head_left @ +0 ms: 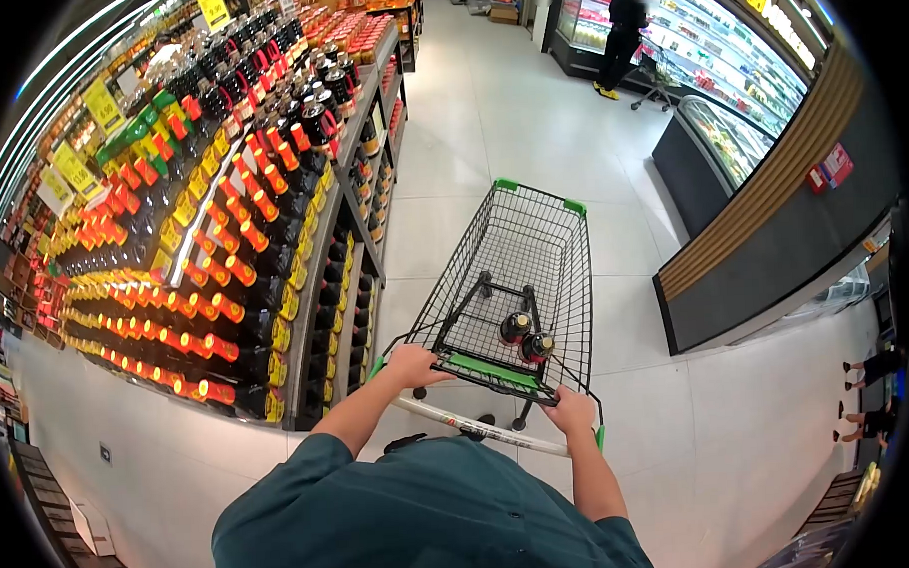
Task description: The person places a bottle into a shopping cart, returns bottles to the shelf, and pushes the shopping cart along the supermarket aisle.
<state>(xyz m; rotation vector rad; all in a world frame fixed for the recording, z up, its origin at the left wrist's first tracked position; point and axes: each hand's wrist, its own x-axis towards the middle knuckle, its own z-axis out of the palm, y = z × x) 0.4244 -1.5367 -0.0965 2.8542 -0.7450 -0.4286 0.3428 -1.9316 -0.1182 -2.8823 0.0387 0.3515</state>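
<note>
A black wire shopping cart with green corner pieces stands in front of me. My left hand is closed on the left end of its near basket rim. At the right end of that rim, my right hand is also closed, its fingers partly hidden. Between the hands runs a green strip, and the white push bar lies closer to my body. Two dark bottles with dark caps stand in the basket, near its right rear corner.
To the left, a tiered display holds many dark bottles with red caps and yellow labels. A person in dark clothes stands by the lit refrigerated shelves. A low freezer case and a grey pillar border the right side.
</note>
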